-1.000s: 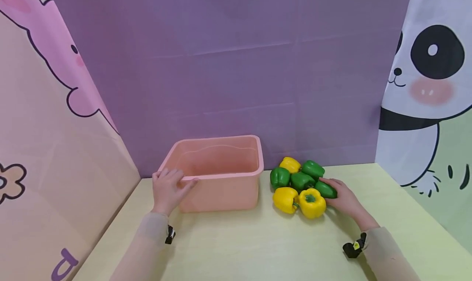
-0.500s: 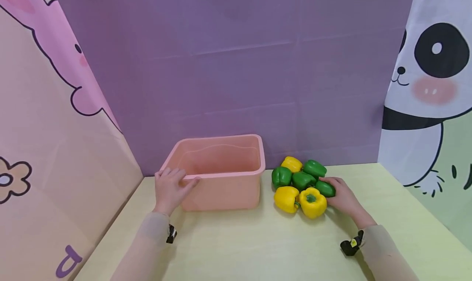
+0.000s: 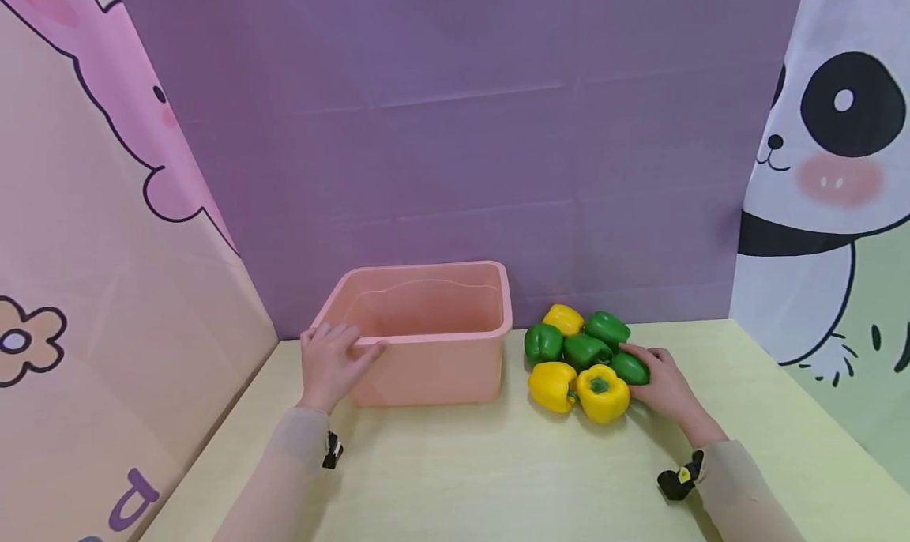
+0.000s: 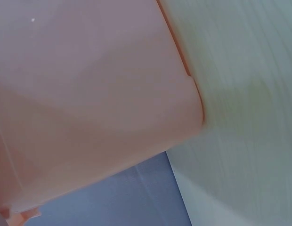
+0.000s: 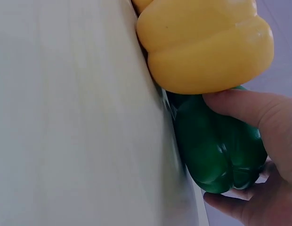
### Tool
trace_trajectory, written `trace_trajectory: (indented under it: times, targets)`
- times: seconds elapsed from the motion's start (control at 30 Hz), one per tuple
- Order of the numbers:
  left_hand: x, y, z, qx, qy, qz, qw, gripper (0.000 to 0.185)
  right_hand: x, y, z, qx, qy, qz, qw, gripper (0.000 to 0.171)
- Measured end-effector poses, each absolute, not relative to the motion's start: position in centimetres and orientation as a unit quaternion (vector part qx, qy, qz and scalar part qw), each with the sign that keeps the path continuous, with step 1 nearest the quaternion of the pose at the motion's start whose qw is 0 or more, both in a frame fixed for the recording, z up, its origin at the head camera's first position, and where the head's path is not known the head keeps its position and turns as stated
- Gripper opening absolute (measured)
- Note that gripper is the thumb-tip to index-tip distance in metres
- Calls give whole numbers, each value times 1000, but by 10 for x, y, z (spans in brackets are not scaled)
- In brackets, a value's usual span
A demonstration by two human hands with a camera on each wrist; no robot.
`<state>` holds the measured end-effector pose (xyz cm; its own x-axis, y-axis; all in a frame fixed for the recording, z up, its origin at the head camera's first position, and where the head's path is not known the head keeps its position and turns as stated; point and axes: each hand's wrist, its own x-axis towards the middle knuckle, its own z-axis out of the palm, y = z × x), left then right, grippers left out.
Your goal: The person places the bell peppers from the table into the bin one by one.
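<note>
A pink plastic tub (image 3: 426,338) stands on the pale yellow table (image 3: 498,479) against the purple back wall. My left hand (image 3: 330,364) rests on its near left corner, thumb along the rim. To the tub's right lies a cluster of green and yellow bell peppers (image 3: 579,356). My right hand (image 3: 661,384) grips the rightmost green pepper (image 3: 629,367), which lies against a yellow pepper (image 3: 603,393). In the right wrist view thumb and fingers curl round that green pepper (image 5: 216,148), with the yellow pepper (image 5: 205,44) touching it. The left wrist view shows only the tub's wall (image 4: 89,94).
The purple back wall (image 3: 455,131) runs close behind the tub and the peppers. A pink cartoon panel (image 3: 107,289) closes the left side and a panda panel (image 3: 825,171) the right. Bare tabletop lies between my arms at the front.
Both hands stay where they were, left on the tub and right on the green pepper. Only the head view has shifted slightly.
</note>
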<state>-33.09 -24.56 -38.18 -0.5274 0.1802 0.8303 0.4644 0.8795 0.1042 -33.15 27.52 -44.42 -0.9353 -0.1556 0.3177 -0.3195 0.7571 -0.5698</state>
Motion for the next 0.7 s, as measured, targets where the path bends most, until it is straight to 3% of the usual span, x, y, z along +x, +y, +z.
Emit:
trace_trajectory:
  times: [0.7]
  targets:
    - [-336, -247, -386, -189, -857, -165, 451, 43, -329, 282, -440, 107, -920, 351, 137, 65]
